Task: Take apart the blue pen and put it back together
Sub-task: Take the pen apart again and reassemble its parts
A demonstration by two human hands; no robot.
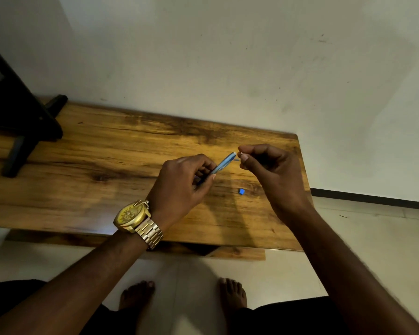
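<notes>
The blue pen barrel [224, 163] slants up and away toward the desk's far right corner, held above the desk [107, 165] in the closed fingers of the left hand [182, 184], its open end toward the right hand [271, 170]. That hand pinches a thin blue refill [236, 159] just beside the barrel's mouth. A small blue cap piece [241, 191] lies on the wood near the right edge, and a gold watch [133, 217] circles the left wrist.

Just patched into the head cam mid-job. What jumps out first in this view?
Both hands meet over the wooden table: the left hand grips the blue pen barrel tilted up, while the right hand pinches a thin blue piece at its open end. A gold wristwatch shines on the left wrist, and a small blue cap piece lies on the table below the right hand.
</notes>
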